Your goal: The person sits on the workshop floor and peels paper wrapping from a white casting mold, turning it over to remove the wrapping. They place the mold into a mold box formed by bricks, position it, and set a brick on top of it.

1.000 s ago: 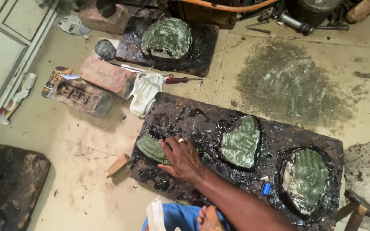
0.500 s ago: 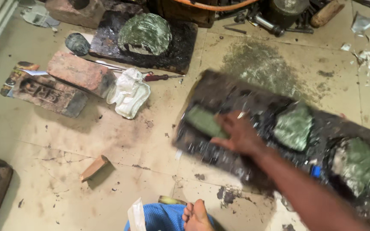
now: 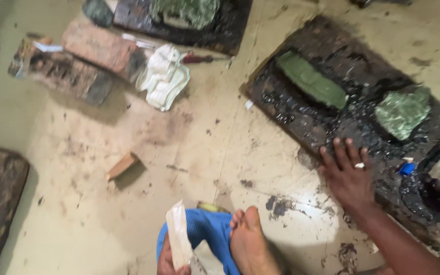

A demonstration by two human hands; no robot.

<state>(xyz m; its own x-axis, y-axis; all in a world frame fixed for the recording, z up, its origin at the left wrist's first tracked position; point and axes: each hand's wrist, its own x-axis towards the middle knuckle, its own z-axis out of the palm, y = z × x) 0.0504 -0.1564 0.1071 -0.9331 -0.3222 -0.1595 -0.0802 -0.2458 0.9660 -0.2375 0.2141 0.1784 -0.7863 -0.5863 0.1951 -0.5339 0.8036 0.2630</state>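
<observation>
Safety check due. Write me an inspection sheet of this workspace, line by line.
Surface: stained concrete floor, black smears.
Job's things: black pitch-coated board carrying a long green piece and a rough green lump.
Clutter: white rag, screwdriver, bricks, small wood block.
Hands: right hand flat on the board's near edge; left hand holds white paper.
Cables: nothing seen.
Surroundings: bare foot, blue cloth.

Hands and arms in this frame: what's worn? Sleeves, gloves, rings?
No gloves and no sleeves in view. The right hand is bare, with a pale ring on one finger; the forearm behind it is bare too. Only part of the left hand shows at the bottom edge, also ungloved; no ring visible there.
</observation>
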